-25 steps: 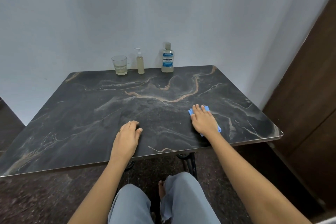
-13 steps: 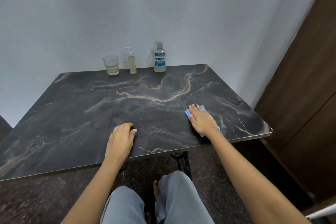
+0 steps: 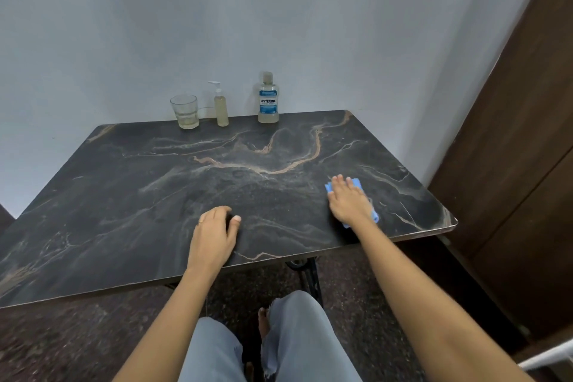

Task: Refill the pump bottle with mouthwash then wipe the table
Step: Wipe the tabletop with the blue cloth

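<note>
A: Why is the left hand lying on the table by the front edge?

B: I think it props the person up. Its fingers are bent a little and loose, and it holds nothing.

A: And the right hand?

B: It lies flat on a blue cloth near the front right corner. The fingers are straight and close together, and they press the cloth down. That looks like the wiping part of the job.

A: Why are the bottles so far off?

B: They stand in a row along the back edge, right by the wall and well apart from both hands. I guess that way the cloth can't knock them over.

A: Where is the pump bottle?

B: In the middle of the row. It stands up straight with its pump on top. Pale yellow stuff fills most of it, so I think the filling is done.

A: Let's count!

B: Two hands. One cloth. At the back there is one glass on the left with a little pale drink at the bottom. Then comes the one pump bottle. Last is one mouthwash bottle on the right, with its cap on. That makes three things in the row.
</note>
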Tool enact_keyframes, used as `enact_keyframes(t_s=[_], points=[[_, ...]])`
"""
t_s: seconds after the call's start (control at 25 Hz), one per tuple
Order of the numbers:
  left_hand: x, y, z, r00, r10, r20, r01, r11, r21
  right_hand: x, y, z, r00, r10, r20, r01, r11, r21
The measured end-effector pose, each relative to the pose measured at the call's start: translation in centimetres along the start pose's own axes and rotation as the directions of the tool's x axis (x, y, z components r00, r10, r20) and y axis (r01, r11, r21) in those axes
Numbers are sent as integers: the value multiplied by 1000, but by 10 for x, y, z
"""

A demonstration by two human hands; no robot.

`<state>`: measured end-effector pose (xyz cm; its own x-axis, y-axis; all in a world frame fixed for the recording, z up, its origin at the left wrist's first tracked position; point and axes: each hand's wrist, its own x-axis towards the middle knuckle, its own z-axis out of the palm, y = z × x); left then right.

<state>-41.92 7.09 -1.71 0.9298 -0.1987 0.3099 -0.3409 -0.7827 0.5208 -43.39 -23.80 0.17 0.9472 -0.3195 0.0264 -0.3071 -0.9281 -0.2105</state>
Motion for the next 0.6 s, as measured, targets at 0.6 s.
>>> enact_keyframes(t_s=[0.6], points=[[-5,3,3,1000,11,-12,-11,1000,-4,11,-1,-5,996,89,13,-89,995,32]])
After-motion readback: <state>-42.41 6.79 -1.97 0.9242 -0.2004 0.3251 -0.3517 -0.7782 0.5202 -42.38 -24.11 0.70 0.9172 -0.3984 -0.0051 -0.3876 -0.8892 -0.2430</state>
